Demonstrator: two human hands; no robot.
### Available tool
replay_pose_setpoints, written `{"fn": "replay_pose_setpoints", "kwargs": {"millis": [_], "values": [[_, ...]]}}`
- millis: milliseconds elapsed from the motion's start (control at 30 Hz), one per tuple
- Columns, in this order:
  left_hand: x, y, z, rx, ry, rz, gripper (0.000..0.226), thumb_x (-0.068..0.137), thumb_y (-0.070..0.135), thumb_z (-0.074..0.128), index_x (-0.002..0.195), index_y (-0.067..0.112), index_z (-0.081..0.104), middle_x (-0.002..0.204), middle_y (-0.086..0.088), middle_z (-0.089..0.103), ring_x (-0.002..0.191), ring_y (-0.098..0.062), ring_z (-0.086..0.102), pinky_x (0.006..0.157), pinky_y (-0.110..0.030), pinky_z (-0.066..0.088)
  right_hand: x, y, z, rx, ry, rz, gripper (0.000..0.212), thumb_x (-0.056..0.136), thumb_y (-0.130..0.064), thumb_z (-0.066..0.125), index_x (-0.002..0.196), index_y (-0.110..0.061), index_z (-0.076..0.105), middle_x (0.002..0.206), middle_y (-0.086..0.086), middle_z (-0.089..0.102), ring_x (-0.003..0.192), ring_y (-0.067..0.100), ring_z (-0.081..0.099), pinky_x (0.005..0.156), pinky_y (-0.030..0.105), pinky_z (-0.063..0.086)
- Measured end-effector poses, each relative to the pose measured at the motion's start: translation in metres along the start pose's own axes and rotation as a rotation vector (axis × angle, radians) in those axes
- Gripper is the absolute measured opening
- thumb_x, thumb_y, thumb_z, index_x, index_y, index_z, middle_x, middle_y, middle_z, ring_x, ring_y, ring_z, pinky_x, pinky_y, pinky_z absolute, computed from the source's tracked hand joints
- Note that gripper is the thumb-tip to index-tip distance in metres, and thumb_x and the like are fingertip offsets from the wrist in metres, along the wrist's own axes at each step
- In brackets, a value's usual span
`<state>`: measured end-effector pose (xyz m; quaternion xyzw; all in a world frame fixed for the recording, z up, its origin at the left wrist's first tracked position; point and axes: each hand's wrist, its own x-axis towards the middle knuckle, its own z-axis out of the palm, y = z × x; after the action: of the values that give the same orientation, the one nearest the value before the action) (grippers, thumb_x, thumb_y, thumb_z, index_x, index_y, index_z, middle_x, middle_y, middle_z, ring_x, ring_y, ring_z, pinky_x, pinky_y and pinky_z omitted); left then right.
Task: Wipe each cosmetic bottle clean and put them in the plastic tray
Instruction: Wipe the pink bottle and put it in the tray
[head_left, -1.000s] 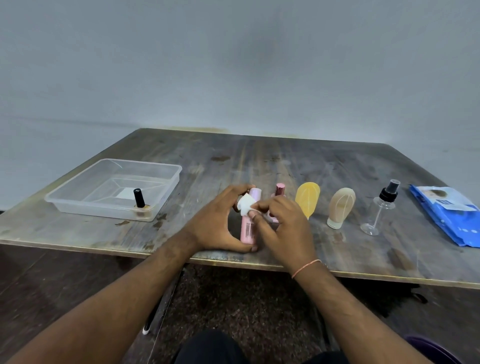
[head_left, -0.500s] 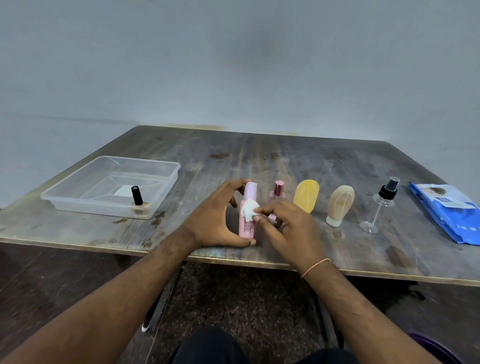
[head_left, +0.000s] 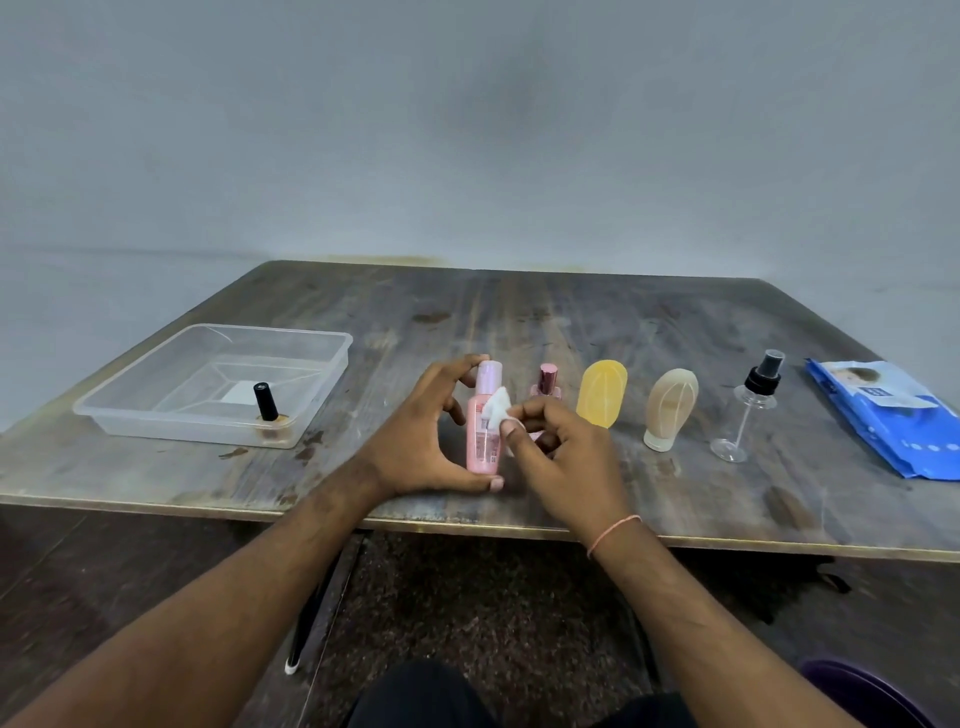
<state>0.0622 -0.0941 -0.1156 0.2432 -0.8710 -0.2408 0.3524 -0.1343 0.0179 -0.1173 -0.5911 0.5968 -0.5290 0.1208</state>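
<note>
My left hand (head_left: 415, 436) grips a tall pink bottle (head_left: 483, 431) upright near the table's front edge, index finger on its cap and thumb under its base. My right hand (head_left: 563, 452) pinches a small white wipe (head_left: 497, 407) against the bottle's side. Right of it stand a small pink perfume bottle (head_left: 547, 382), a yellow tube (head_left: 602, 393), a beige tube (head_left: 669, 408) and a clear spray bottle with a black top (head_left: 748, 408). The clear plastic tray (head_left: 156, 415) at the left holds a small bottle with a black cap (head_left: 266, 405).
A blue pack of wipes (head_left: 883, 415) lies at the table's right edge. The worn wooden table (head_left: 519, 322) ends close in front of my arms. A grey wall stands behind it.
The pink bottle has been raised upright and shows more of its body. My right hand slid the wipe from near the cap down along the bottle's side.
</note>
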Motion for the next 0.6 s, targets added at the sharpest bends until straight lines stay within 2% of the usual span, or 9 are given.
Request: {"fn": "replay_pose_setpoints", "kwargs": {"millis": [67,167,267,367,433,500,600], "values": [[0.0,0.001,-0.001,0.013,-0.008,-0.004,0.131,0.058,0.047,0.107,0.163,0.047,0.029,0.144,0.02,0.044,0.108,-0.013,0.061,0.082,-0.017,0.052,0.006,-0.007,0.004,0.087,0.005,0.087,0.007,0.101,-0.038,0.072,0.106,-0.034,0.072,0.093,-0.017,0.079,0.075,0.008,0.073,0.072,0.034,0.062],[-0.001,0.004,-0.001,0.038,-0.01,0.003,0.131,0.056,0.049,0.107,0.162,0.049,0.029,0.143,0.017,0.045,0.11,-0.014,0.063,0.088,-0.031,0.06,0.004,-0.015,0.008,0.175,-0.031,0.179,0.007,0.106,-0.032,0.064,0.106,-0.03,0.071,0.085,-0.011,0.081,0.069,0.006,0.075,0.064,0.024,0.059],[-0.001,0.004,0.0,0.065,0.023,0.016,0.131,0.056,0.045,0.108,0.161,0.047,0.03,0.142,0.014,0.048,0.105,-0.017,0.064,0.083,-0.033,0.06,-0.002,-0.014,0.008,0.113,-0.11,0.189,0.02,0.108,-0.031,0.061,0.093,-0.027,0.073,0.071,-0.014,0.074,0.063,0.006,0.069,0.063,0.035,0.061],[-0.001,0.002,0.0,0.084,0.067,0.02,0.128,0.058,0.042,0.106,0.162,0.043,0.031,0.143,0.012,0.048,0.1,-0.02,0.063,0.078,-0.035,0.058,-0.006,-0.018,0.003,0.214,-0.213,0.239,0.02,0.107,-0.024,0.064,0.091,-0.022,0.075,0.07,-0.006,0.077,0.061,0.007,0.073,0.055,0.02,0.054],[-0.002,0.002,0.0,0.089,0.075,0.018,0.127,0.059,0.038,0.105,0.162,0.041,0.032,0.146,0.012,0.047,0.099,-0.021,0.062,0.075,-0.038,0.058,-0.005,-0.016,0.002,0.208,-0.248,0.236,0.014,0.101,-0.034,0.072,0.095,-0.022,0.076,0.077,-0.003,0.081,0.069,0.015,0.077,0.062,0.029,0.058],[-0.003,0.002,0.001,0.092,0.088,0.02,0.126,0.059,0.036,0.104,0.162,0.038,0.032,0.146,0.012,0.046,0.099,-0.021,0.061,0.074,-0.039,0.058,-0.004,-0.016,0.004,0.153,-0.257,0.226,0.027,0.09,-0.05,0.079,0.095,-0.024,0.077,0.081,-0.005,0.081,0.074,0.019,0.076,0.073,0.041,0.062],[-0.005,0.005,0.001,0.11,0.076,0.036,0.126,0.059,0.037,0.104,0.161,0.04,0.03,0.147,0.013,0.045,0.102,-0.019,0.062,0.076,-0.042,0.06,0.003,-0.016,0.008,0.084,-0.198,0.242,0.04,0.076,-0.064,0.085,0.089,-0.027,0.078,0.075,-0.006,0.077,0.065,0.006,0.066,0.064,0.033,0.054]]}}
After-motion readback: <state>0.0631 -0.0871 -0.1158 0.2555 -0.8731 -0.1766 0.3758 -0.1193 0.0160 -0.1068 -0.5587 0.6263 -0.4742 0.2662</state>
